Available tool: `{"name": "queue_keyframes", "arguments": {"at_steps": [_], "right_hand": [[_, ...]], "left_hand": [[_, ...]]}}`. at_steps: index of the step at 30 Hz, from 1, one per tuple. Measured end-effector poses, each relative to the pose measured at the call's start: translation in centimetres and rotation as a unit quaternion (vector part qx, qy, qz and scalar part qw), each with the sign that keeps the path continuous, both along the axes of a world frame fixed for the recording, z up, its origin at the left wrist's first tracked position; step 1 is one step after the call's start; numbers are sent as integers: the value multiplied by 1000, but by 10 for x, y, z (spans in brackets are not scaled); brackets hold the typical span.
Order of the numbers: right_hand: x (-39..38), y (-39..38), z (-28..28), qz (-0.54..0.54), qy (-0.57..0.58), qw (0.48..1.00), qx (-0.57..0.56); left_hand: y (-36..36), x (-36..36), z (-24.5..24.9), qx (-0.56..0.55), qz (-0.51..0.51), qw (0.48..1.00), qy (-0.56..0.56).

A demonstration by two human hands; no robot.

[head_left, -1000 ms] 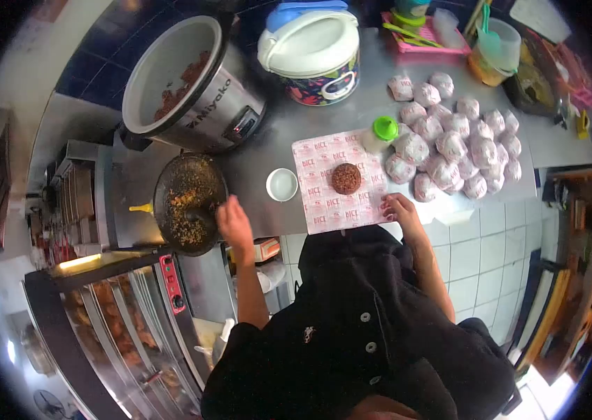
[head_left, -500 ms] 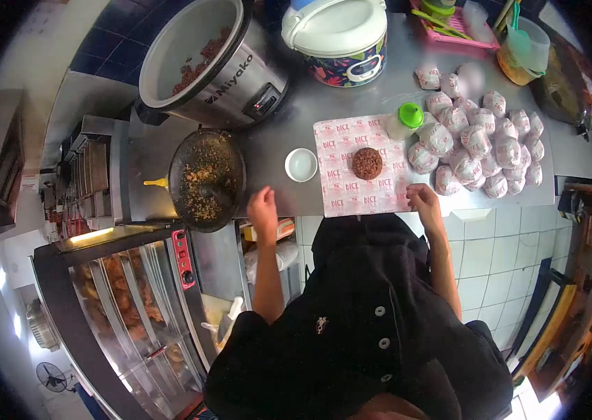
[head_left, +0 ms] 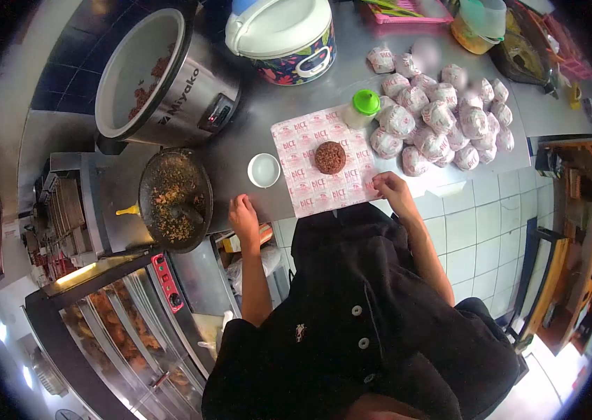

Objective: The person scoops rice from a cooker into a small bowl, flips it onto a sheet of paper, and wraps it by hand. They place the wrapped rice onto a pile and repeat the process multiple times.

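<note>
A round mound of brown rice sits on a printed sheet of wrapping paper at the counter's front. My right hand has its fingers pinched at the paper's right edge, near the lower corner. By the counter edge, left of the paper, my left hand is loosely closed with nothing visible in it. A small white bowl stands just beyond that hand. Behind the paper's upper right corner is a green-capped squeeze bottle. Further left lies a dark stone mortar with a crumbly yellowish mix and a pestle.
Several wrapped paper bundles are heaped at the right. At the back left stands a Miyako rice cooker holding brown rice, beside a floral white-lidded one. A glass food warmer is below left; a pink tray lies far back.
The whole view has shifted, so the counter's things appear further left. My hands keep about the same places beside the paper and bowl; the rice mound has not moved on the paper.
</note>
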State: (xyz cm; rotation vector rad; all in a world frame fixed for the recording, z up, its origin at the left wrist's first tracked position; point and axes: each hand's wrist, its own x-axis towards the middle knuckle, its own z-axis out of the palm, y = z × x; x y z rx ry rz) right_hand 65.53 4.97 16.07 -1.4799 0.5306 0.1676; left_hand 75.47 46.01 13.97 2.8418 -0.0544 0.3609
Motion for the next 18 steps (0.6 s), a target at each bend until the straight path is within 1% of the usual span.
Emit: {"name": "queue_keyframes", "arguments": {"at_steps": [2,5,6,7,8,9,10,11,12,13,14,16,18], "right_hand": [[-1,-2,-3,-5,-2,1000,-4],[-5,-5,-6,-19,-16,1000,-2],[-5,-5,-7,-28,-23,999,1],[-3,-5,-9,-32,-28,999,-18],[-3,-5,-13,-32,-27,998,-38],[-7,-5,-14,-27,-24,998,-60],[-10,-4,-10,-19,-26,994,-108],[-9,-3,-5,-8,-31,987,-156],[-7,-3,0,2,-36,979,-203],[-7,-3,9,-1,-51,966,-254],[-8,-5,8,-7,-27,967,-253],[-10,-6,4,-23,22,968,-248],[-10,-6,0,-8,59,975,-215]], "left_hand": [[0,1,-3,-1,1,1000,19],[13,5,-2,35,19,999,28],[19,12,12,8,15,999,-30],[21,20,35,2,78,996,-52],[32,31,53,-24,103,989,-99],[35,39,82,2,135,981,-143],[44,48,102,8,195,976,-97],[53,53,118,42,200,974,-99],[72,59,119,31,194,975,-103],[72,59,127,64,174,975,-121],[70,60,136,98,151,974,-139],[65,53,128,77,115,979,-149],[49,43,116,43,77,985,-147]]}}
